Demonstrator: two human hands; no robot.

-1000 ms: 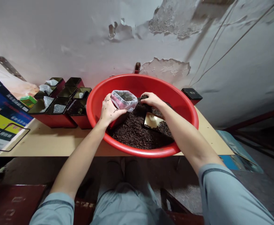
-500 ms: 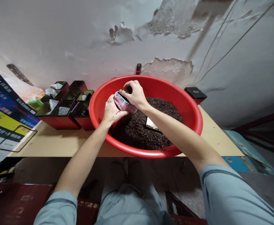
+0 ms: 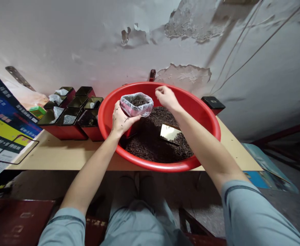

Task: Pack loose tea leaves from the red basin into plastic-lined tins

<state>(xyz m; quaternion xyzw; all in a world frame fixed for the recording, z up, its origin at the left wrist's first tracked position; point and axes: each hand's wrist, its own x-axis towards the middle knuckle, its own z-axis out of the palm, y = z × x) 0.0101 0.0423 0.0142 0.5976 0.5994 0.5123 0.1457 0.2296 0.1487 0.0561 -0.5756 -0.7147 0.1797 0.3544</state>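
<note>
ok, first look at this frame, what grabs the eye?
The big red basin at centre, filled with dark loose leaves, dominates the view. Over its far-left side the left hand grips a plastic-lined container heaped with the same leaves, and the right hand hovers beside it with fingers bunched. A cluster of open red tins stands left of the basin, below a peeling wall.

The basin (image 3: 160, 167) sits on the table (image 3: 57, 153), with tins (image 3: 70, 118) just to its left. A flat plate (image 3: 169, 132) lies on the leaves (image 3: 150, 147) inside.
</note>
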